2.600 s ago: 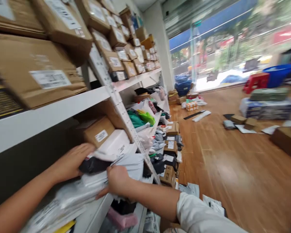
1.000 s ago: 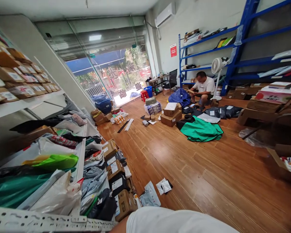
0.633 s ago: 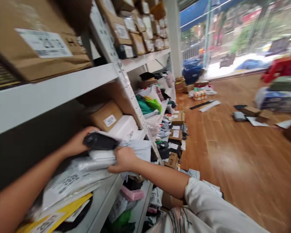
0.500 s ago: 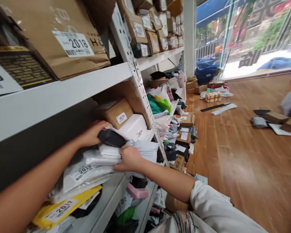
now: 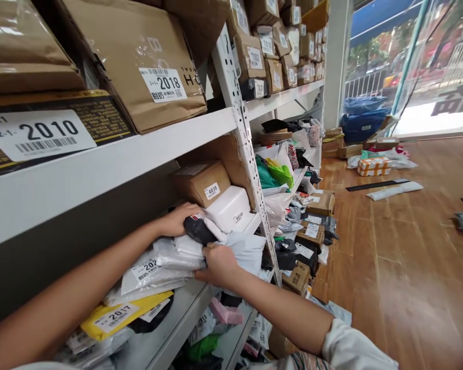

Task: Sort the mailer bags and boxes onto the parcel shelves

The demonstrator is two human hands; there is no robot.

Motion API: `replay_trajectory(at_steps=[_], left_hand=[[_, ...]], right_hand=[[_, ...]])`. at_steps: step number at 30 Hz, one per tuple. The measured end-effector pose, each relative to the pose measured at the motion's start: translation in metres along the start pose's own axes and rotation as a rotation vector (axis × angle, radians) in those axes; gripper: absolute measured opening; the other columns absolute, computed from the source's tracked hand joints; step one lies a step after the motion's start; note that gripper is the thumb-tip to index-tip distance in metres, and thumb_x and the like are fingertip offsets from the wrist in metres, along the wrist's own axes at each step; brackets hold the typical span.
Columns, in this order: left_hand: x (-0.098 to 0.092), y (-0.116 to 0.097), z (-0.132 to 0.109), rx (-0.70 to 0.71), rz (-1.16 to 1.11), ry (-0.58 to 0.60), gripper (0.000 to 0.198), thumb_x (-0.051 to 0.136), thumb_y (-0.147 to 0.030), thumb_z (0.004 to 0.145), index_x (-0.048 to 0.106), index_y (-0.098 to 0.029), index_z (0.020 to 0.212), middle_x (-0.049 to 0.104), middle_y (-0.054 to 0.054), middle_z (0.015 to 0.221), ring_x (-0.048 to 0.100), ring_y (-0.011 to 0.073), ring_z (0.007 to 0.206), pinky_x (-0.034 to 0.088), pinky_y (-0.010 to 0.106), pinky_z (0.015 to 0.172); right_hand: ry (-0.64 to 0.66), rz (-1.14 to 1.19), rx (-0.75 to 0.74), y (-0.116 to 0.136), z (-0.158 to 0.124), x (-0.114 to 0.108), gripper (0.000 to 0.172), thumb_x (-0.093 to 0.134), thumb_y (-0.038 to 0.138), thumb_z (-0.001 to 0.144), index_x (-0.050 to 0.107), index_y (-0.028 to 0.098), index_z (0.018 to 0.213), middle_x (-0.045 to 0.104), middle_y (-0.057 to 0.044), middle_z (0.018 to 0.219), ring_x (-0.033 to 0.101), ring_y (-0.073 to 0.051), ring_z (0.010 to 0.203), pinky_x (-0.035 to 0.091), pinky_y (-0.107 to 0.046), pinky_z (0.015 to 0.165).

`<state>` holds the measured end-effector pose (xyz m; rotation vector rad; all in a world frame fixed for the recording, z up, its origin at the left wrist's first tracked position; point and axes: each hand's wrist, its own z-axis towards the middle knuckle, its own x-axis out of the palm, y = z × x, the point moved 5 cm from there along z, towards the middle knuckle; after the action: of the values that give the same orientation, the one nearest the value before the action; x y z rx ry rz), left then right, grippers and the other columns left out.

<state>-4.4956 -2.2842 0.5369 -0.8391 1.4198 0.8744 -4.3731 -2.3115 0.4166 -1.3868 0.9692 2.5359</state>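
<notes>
On the middle shelf, my left hand [image 5: 179, 218] is closed on the back end of a black package [image 5: 199, 229]. My right hand [image 5: 219, 263] has its fingers closed on the edge of white plastic packages [image 5: 188, 246] just below the black one. A pale grey bag [image 5: 247, 249] lies right behind my right hand. Under and left of the hands are a clear-wrapped package labelled 202-something [image 5: 148, 270] and a yellow package labelled 2017 [image 5: 119, 314]. A white box [image 5: 228, 208] and a brown box labelled 4039 [image 5: 200, 181] stand beyond.
The upper shelf edge [image 5: 111, 169] runs above my left arm, with large cartons [image 5: 139, 56] on it. A perforated white post [image 5: 250, 154] rises right of the hands. Parcels [image 5: 312, 231] line the wooden floor [image 5: 393, 267] at right.
The view has shifted left, so the shelves and both hands appear further right. Both hands stay at the same packages; the black package is turned slightly, with a white one showing beside it.
</notes>
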Motion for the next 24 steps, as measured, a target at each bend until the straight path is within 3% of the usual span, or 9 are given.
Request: replay_trajectory(at_steps=[4, 8, 11, 13, 16, 18, 19, 21, 24], left_hand=[[0.007, 0.000, 0.000, -0.137, 0.059, 0.083, 0.046, 0.058, -0.017, 0.070, 0.052, -0.024, 0.116, 0.055, 0.005, 0.117, 0.046, 0.0269, 0.110, 0.037, 0.040, 0.098], [-0.011, -0.002, -0.011, -0.360, 0.192, 0.034, 0.080, 0.057, -0.008, 0.057, 0.038, -0.016, 0.135, 0.040, 0.016, 0.135, 0.039, 0.0336, 0.125, 0.035, 0.048, 0.105], [-0.029, -0.001, -0.028, -0.368, 0.001, -0.104, 0.064, 0.051, -0.016, 0.075, 0.040, -0.017, 0.138, 0.046, 0.013, 0.133, 0.046, 0.0262, 0.123, 0.035, 0.042, 0.109], [-0.028, 0.005, -0.040, -0.375, -0.103, -0.127, 0.049, 0.041, -0.031, 0.091, 0.045, -0.021, 0.139, 0.049, 0.011, 0.137, 0.044, 0.0247, 0.130, 0.029, 0.042, 0.114], [-0.007, 0.012, -0.053, -0.457, -0.093, 0.009, 0.063, 0.030, -0.053, 0.097, 0.028, -0.023, 0.153, 0.021, 0.012, 0.160, 0.022, 0.0284, 0.146, 0.022, 0.047, 0.116], [0.001, 0.008, -0.055, -0.519, -0.037, 0.105, 0.067, 0.030, -0.054, 0.096, 0.017, -0.026, 0.156, 0.011, 0.012, 0.163, 0.018, 0.0298, 0.147, 0.024, 0.048, 0.114], [-0.001, 0.004, -0.053, -0.569, 0.015, 0.129, 0.065, 0.034, -0.052, 0.096, 0.021, -0.028, 0.155, 0.017, 0.011, 0.161, 0.023, 0.0311, 0.145, 0.028, 0.049, 0.112], [-0.015, -0.014, -0.046, -0.707, 0.160, 0.140, 0.055, 0.048, -0.044, 0.091, 0.045, -0.029, 0.144, 0.044, 0.013, 0.149, 0.038, 0.0369, 0.136, 0.034, 0.052, 0.105], [-0.043, -0.070, -0.027, -0.862, 0.332, 0.108, 0.031, 0.058, -0.023, 0.083, 0.072, -0.007, 0.105, 0.064, 0.029, 0.113, 0.052, 0.0477, 0.116, 0.039, 0.058, 0.091]], right_hand=[[0.017, -0.011, -0.019, -0.002, -0.002, 0.000, 0.046, 0.066, 0.053, 0.076, 0.066, 0.014, 0.101, 0.068, -0.012, 0.099, 0.067, -0.027, 0.087, 0.053, -0.035, 0.072], [-0.015, 0.008, -0.013, -0.007, -0.011, -0.004, 0.048, 0.069, 0.058, 0.075, 0.065, 0.016, 0.098, 0.068, -0.010, 0.098, 0.066, -0.026, 0.089, 0.051, -0.033, 0.072], [-0.039, 0.037, -0.016, -0.008, -0.017, -0.008, 0.048, 0.066, 0.062, 0.078, 0.065, 0.018, 0.099, 0.067, -0.008, 0.098, 0.065, -0.024, 0.088, 0.049, -0.030, 0.072], [-0.027, 0.032, -0.025, -0.007, -0.017, -0.009, 0.046, 0.064, 0.061, 0.081, 0.065, 0.019, 0.099, 0.066, -0.007, 0.098, 0.065, -0.022, 0.088, 0.048, -0.029, 0.072], [0.001, 0.012, -0.022, -0.003, -0.015, -0.008, 0.045, 0.066, 0.059, 0.080, 0.066, 0.019, 0.100, 0.066, -0.008, 0.099, 0.065, -0.022, 0.092, 0.047, -0.027, 0.074], [-0.003, 0.016, 0.003, -0.002, -0.015, -0.008, 0.046, 0.069, 0.057, 0.078, 0.066, 0.019, 0.105, 0.066, -0.008, 0.102, 0.065, -0.023, 0.094, 0.048, -0.028, 0.076], [-0.015, 0.031, 0.012, -0.001, -0.017, -0.008, 0.048, 0.070, 0.055, 0.078, 0.065, 0.020, 0.110, 0.066, -0.008, 0.104, 0.065, -0.023, 0.096, 0.048, -0.029, 0.078], [-0.063, 0.116, -0.003, -0.002, -0.028, -0.007, 0.054, 0.071, 0.050, 0.079, 0.060, 0.022, 0.124, 0.066, -0.009, 0.112, 0.064, -0.024, 0.102, 0.049, -0.031, 0.086], [-0.224, 0.348, -0.043, -0.017, -0.068, 0.001, 0.057, 0.063, 0.040, 0.085, 0.049, 0.023, 0.138, 0.062, -0.010, 0.130, 0.059, -0.023, 0.118, 0.047, -0.034, 0.100]])
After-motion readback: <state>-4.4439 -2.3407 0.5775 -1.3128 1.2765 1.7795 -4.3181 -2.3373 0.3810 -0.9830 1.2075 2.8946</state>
